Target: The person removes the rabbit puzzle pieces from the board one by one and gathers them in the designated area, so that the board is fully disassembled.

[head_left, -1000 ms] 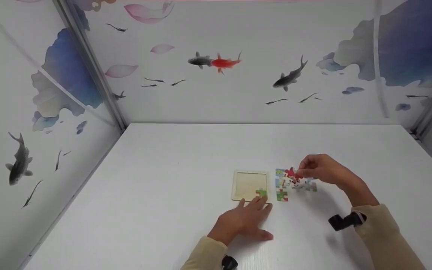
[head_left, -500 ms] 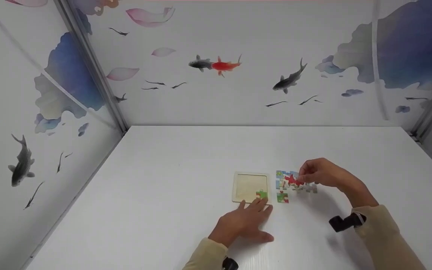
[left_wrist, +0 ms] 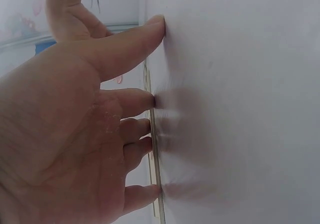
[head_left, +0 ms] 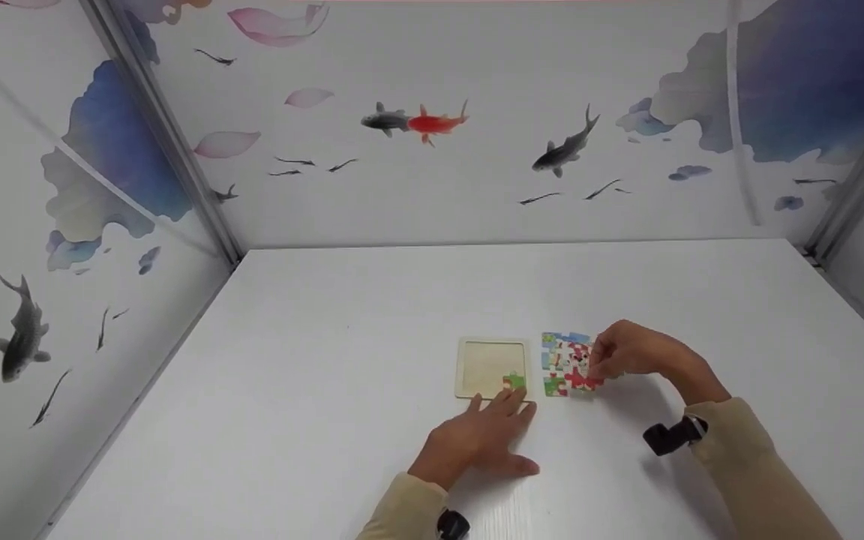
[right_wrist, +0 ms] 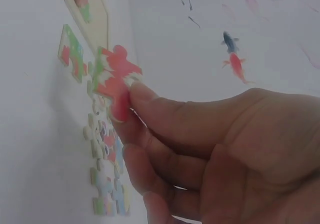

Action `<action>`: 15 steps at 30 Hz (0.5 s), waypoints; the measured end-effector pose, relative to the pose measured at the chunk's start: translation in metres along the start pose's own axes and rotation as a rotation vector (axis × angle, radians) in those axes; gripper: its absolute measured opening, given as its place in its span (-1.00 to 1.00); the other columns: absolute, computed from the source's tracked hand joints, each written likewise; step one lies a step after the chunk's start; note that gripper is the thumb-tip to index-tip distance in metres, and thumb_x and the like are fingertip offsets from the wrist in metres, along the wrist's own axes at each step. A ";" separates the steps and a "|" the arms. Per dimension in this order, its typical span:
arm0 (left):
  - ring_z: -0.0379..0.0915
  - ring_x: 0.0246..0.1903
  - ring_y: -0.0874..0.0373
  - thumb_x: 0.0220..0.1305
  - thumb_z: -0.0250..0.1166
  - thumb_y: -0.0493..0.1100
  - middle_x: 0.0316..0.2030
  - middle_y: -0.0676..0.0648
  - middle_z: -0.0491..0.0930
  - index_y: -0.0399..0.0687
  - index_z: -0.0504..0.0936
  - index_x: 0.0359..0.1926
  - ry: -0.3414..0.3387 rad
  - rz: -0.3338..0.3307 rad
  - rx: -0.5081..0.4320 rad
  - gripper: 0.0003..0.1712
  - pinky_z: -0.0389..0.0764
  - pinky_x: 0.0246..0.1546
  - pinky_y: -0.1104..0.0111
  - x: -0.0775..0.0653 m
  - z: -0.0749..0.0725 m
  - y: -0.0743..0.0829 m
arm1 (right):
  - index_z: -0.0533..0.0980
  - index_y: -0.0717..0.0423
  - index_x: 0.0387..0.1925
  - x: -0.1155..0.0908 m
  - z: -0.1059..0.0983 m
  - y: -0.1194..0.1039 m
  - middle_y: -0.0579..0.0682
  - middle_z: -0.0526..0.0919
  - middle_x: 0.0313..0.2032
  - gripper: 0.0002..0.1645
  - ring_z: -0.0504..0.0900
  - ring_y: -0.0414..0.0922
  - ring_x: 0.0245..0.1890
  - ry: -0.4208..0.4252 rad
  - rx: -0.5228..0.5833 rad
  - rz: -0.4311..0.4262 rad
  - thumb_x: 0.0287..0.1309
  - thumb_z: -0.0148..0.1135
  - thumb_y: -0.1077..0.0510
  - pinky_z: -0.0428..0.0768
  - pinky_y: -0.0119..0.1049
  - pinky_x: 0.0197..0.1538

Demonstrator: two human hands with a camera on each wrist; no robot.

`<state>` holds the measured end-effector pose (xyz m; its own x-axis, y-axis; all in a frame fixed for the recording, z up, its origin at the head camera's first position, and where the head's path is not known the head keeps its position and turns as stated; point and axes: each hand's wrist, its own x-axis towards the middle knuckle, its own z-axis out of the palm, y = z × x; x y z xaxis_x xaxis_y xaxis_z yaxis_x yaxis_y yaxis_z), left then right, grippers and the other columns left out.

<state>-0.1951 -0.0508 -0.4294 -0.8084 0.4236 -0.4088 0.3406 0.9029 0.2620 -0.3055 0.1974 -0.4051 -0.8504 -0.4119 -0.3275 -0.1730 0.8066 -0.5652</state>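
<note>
Between thumb and fingers, my right hand (head_left: 638,350) pinches a red puzzle piece (right_wrist: 116,79) with white and green parts, held just over the other pieces. Beneath it lie several joined or closely set puzzle pieces (head_left: 554,352) in blue, red and white. A green and red piece (right_wrist: 73,53) lies at their near left corner. To the left is a square wooden puzzle tray (head_left: 459,367), with one green piece (head_left: 513,381) in its near right corner. My left hand (head_left: 473,439) rests with spread fingers at the tray's near edge, its fingertips touching it.
All of this lies on a white table (head_left: 312,390). White walls printed with fish (head_left: 559,150) and petals stand at the back and on the left. A black wrist camera (head_left: 672,436) sits at the right sleeve.
My right hand has brought the red piece nearer, from the far row of the pieces to their near side, turning it. The left hand stays at the tray. The head view has shifted slightly.
</note>
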 end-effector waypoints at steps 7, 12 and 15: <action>-0.29 0.61 0.26 0.28 0.25 0.35 0.61 0.20 -0.18 0.30 0.04 0.58 0.005 -0.001 0.003 -0.03 -0.13 0.60 0.17 0.001 0.001 -0.001 | 0.68 0.17 -0.35 0.003 0.005 0.002 -0.04 0.61 -0.42 -0.88 0.47 -0.12 -0.35 0.002 -0.046 0.035 0.18 0.39 0.16 0.46 -0.30 -0.28; -0.27 0.61 0.24 0.28 0.25 0.34 0.61 0.18 -0.16 0.27 0.05 0.58 0.011 0.013 0.019 -0.03 -0.10 0.60 0.15 0.002 0.001 -0.001 | 0.69 0.19 -0.40 0.007 0.010 0.002 -0.04 0.57 -0.45 -0.89 0.46 -0.13 -0.38 0.028 -0.046 0.038 0.16 0.39 0.20 0.44 -0.32 -0.32; -0.29 0.61 0.25 0.28 0.24 0.35 0.62 0.19 -0.18 0.29 0.04 0.58 0.002 0.009 0.012 -0.02 -0.12 0.60 0.16 0.001 0.001 -0.001 | 0.70 0.18 -0.41 0.007 0.014 0.001 -0.02 0.58 -0.44 -0.90 0.47 -0.11 -0.36 0.044 -0.052 0.064 0.15 0.39 0.21 0.44 -0.33 -0.32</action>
<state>-0.1961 -0.0512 -0.4314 -0.8065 0.4312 -0.4045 0.3532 0.9001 0.2553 -0.3049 0.1891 -0.4189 -0.8814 -0.3405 -0.3274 -0.1423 0.8523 -0.5033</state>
